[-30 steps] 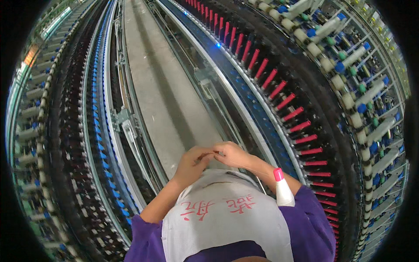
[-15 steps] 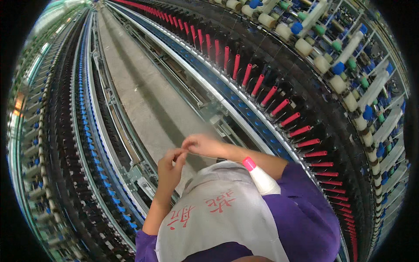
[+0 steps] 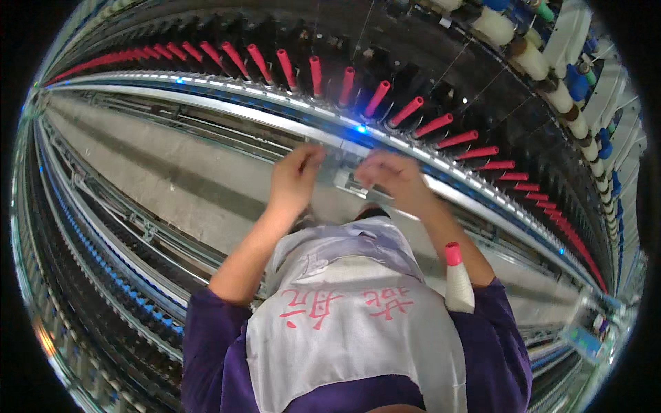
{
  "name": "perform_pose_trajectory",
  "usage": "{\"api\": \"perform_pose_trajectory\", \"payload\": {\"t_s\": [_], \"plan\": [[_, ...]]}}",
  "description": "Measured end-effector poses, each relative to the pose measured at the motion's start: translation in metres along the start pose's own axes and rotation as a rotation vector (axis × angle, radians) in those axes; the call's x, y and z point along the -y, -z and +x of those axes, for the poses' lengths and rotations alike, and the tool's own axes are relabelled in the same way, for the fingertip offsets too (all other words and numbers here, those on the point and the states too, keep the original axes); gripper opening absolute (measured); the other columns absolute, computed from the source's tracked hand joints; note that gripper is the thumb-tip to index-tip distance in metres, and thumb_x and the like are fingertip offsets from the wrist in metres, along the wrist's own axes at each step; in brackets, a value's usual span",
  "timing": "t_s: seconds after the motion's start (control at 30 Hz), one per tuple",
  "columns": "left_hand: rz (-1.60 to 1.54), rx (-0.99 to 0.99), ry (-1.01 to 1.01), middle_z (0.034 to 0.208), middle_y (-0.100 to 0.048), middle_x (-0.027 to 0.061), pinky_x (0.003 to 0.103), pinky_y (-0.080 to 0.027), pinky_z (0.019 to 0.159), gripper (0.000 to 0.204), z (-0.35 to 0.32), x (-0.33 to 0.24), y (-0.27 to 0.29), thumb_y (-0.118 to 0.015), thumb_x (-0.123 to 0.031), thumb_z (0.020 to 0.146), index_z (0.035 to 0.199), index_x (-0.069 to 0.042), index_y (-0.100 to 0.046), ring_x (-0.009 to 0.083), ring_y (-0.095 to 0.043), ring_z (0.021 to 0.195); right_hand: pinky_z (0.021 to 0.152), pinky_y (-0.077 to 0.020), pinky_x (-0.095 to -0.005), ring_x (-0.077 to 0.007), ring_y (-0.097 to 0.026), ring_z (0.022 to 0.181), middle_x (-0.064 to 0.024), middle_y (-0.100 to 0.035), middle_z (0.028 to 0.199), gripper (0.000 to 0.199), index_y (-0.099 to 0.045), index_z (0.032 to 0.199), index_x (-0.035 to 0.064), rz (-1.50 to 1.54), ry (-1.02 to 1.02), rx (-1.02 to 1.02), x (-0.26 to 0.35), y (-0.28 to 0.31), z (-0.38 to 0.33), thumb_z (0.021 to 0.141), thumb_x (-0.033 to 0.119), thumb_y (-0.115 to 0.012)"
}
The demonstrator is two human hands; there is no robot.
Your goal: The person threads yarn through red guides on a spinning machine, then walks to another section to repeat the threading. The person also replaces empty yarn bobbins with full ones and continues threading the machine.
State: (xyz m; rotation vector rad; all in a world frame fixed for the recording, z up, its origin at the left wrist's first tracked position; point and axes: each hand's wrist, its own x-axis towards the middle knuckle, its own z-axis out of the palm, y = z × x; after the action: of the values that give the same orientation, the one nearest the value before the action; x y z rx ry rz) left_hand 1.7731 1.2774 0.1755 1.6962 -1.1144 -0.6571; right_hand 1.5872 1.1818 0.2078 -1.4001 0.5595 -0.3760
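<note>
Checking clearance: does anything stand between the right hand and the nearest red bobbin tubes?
In this view, metal rails and a lit blue lamp lie between the right hand and the red bobbin tubes; their heights are unclear.

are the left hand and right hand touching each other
Apart: the head view shows the machine in a plain gap between left hand and right hand.

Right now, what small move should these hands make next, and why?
Perhaps ease the right hand a little forward, toward the row of red tubes. It hangs short of them, apart from the left hand, and both hands are raised facing that row. Whether the fingers hold thread is too blurred to tell.
</note>
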Motion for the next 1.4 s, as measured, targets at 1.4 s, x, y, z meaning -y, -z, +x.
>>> {"api": "perform_pose_trajectory", "payload": {"t_s": [1.4], "plan": [[0.680, 0.228, -0.457, 0.060, -0.057, 0.0079, 0.039, -0.048, 0.047, 0.011, 0.110, 0.127, -0.171, -0.056, -0.011, 0.072, 0.082, -0.011, -0.053, 0.0276, -0.059, 0.056, 0.061, -0.0422, -0.0212, -0.0069, -0.050, 0.067, 0.0038, -0.053, 0.074, 0.025, -0.062, 0.091, 0.0081, 0.535, -0.316, -1.104, -0.176, 0.132, -0.108, 0.092, 0.029, -0.050]]}}
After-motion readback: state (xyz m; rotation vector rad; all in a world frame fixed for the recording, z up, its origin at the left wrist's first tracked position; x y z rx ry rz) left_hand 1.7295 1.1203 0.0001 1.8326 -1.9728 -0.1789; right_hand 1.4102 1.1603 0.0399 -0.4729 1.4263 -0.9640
